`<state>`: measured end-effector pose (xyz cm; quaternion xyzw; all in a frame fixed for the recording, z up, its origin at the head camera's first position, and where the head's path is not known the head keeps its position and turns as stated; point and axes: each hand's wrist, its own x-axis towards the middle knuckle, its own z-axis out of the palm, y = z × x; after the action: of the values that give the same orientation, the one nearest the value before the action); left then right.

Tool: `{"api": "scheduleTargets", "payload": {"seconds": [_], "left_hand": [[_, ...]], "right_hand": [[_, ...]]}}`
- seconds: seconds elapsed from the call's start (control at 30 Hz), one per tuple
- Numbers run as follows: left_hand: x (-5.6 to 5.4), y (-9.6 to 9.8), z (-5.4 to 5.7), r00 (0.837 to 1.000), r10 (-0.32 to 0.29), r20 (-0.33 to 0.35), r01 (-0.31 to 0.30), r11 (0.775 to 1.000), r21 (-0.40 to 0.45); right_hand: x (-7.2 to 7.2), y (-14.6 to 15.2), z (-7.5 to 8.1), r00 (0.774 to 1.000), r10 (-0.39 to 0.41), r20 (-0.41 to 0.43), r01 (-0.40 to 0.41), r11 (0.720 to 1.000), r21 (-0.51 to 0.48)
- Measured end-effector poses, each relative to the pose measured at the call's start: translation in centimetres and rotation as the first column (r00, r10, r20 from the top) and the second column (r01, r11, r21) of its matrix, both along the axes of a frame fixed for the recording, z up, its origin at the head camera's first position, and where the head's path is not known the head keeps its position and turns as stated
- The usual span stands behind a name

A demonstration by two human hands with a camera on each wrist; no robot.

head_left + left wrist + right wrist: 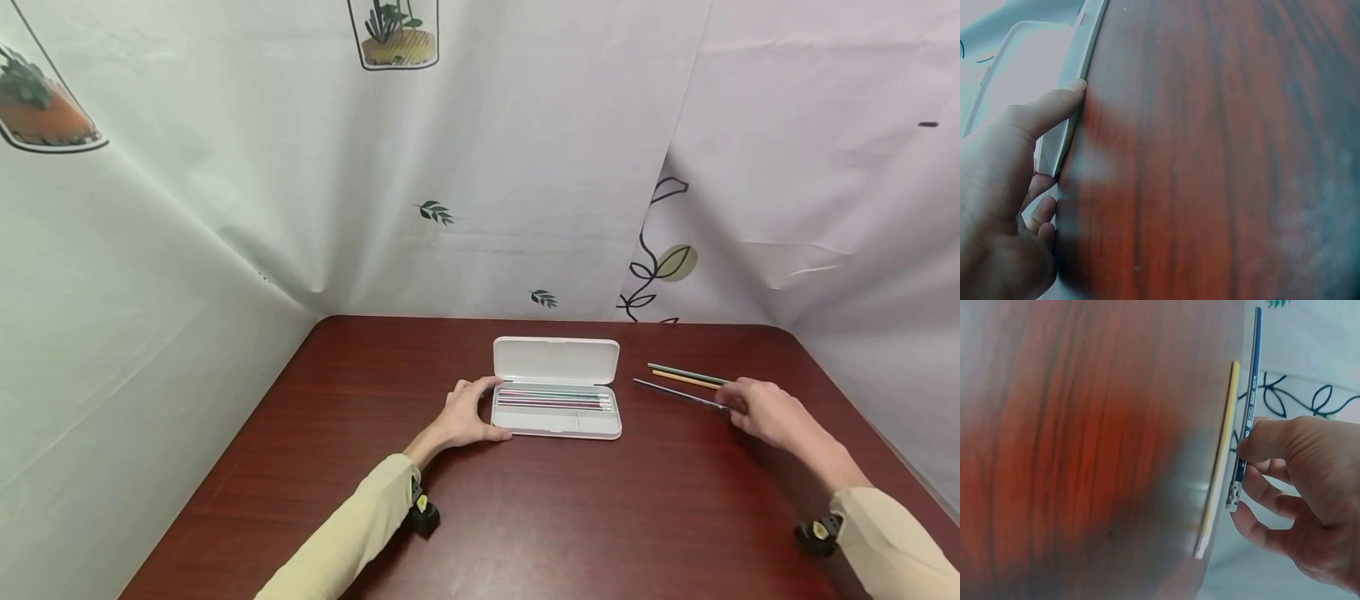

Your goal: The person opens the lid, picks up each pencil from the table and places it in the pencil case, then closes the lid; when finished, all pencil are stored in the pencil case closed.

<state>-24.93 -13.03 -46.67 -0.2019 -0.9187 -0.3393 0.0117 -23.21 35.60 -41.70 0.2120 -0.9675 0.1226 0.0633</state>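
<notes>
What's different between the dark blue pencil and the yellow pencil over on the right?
The dark blue pencil is pinched in the right hand; the yellow pencil lies on the table. The blue one shows printed lettering, while none is visible on the yellow one. Both are slim.

Bench (615, 517) at lower centre affords passage between the sleeves (352, 525); the raised lid (555, 360) at centre obstructs rearward travel.

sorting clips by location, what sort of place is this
Probably an indoor tabletop work corner, perhaps set up for filming: wrinkled, plant-printed sheeting hangs behind and beside a reddish-brown table, where an open pencil case lies.
</notes>
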Motion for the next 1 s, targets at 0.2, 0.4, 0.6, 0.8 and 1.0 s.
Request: {"api": "scheduleTargets", "payload": {"seconds": [0.2, 0.4, 0.6, 0.8, 1.0], "left_hand": [[0.0, 0.0, -0.1, 1.0, 0.0, 0.002, 0.0, 1.0, -0.001], [-0.1, 0.0, -0.1, 1.0, -0.005, -0.009, 0.005, 1.0, -0.005], [-0.1, 0.0, -0.1, 1.0, -0.009, -0.011, 0.009, 1.0, -0.012], [-0.1, 0.0, -0.1, 1.0, -0.009, -0.012, 0.009, 1.0, -0.012], [-0.1, 0.0, 0.0, 1.0, -0.011, -0.011, 0.011, 1.0, -0.008]], "right_hand": [[0.3, -1.1, 0.4, 0.998, 0.033, -0.052, -0.034, 0.999, -0.007], [0.7, -2.3, 0.9, 0.995, 0.061, -0.075, -0.062, 0.998, -0.017], [0.8, -3.8, 1.2, 0.987, 0.111, -0.119, -0.115, 0.993, -0.031], [0.5, -5.5, 1.5, 0.966, 0.2, -0.165, -0.207, 0.978, -0.03], [0.1, -7.6, 1.6, 0.967, 0.222, -0.123, -0.224, 0.975, -0.003]]}}
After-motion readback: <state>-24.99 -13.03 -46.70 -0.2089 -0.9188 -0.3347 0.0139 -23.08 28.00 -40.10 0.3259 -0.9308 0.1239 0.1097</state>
